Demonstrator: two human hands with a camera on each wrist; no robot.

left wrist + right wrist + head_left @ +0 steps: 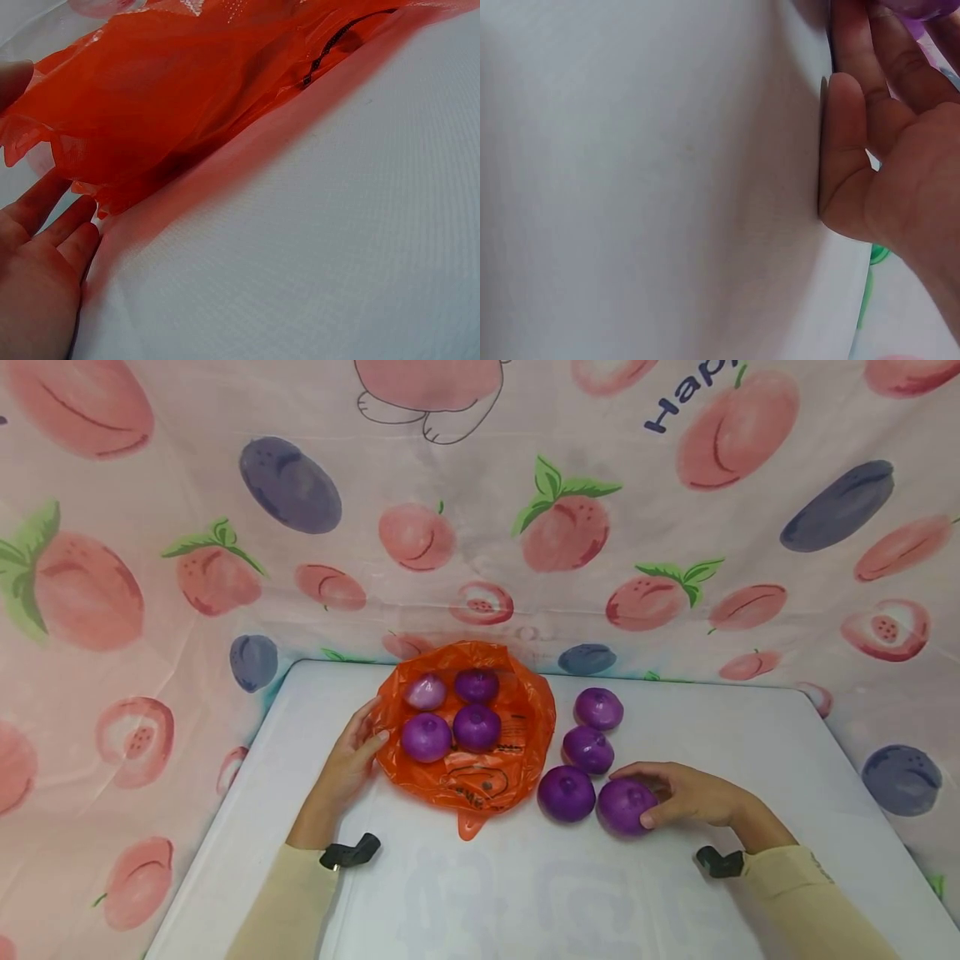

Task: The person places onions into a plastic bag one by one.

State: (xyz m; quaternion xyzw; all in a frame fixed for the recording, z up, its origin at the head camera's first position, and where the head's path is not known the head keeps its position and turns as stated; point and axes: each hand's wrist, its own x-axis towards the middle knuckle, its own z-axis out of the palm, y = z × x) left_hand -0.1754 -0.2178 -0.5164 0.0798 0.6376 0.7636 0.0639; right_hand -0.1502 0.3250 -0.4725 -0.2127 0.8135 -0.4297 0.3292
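Observation:
An orange plastic bag (525, 785) lies spread on the white table, its rim opened out around several purple onions (427, 737). At the bag's left rim is my left hand (356, 750), thumb and fingers apart and touching the plastic. From the left wrist view, the bag's side (187, 90) rises beside relaxed fingertips. To the right of the bag, my right hand (697, 795) grips a large purple onion (624, 806) from its right side, thumb in front and fingers behind. Only a bit of purple onion (930, 6) shows in the right wrist view.
Beside the bag's right rim, three more purple onions, including a dark one (566, 794), form a column going back. A cloth (420, 468) printed with fruit hangs behind the white table (480, 902). Each wrist wears a black camera mount (349, 852).

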